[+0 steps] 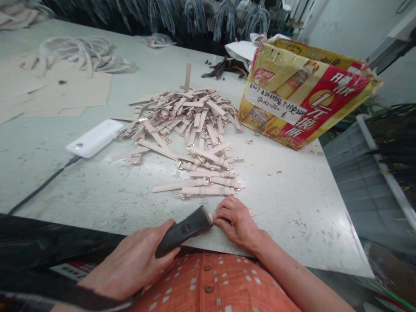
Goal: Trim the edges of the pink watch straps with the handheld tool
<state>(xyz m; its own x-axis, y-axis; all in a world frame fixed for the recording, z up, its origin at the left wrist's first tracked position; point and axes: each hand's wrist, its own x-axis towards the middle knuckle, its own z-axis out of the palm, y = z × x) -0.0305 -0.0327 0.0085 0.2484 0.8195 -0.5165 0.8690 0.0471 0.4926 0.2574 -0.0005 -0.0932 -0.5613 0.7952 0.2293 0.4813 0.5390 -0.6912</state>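
Note:
My left hand (139, 255) is wrapped round a black hair clipper (185, 229) with a button on its side. The clipper's head points to the right and sits close to the fingertips of my right hand (235, 221). Those fingers are pinched down on a pale beige strap (253, 212); most of it is hidden under the hand, with a short end showing by the clipper head. Just beyond, several beige buckled straps (208, 190) lie side by side. Behind them is a large loose pile of similar straps (195, 112) with gold-coloured buckles.
A white phone-like device (94, 138) with a dark cable (42, 186) lies at the left. Beige sheets (81, 91) and coiled pale strips (81, 54) are behind it. A yellow and red carton (279, 95) stands at the right table edge, beside a grey bin (351, 173).

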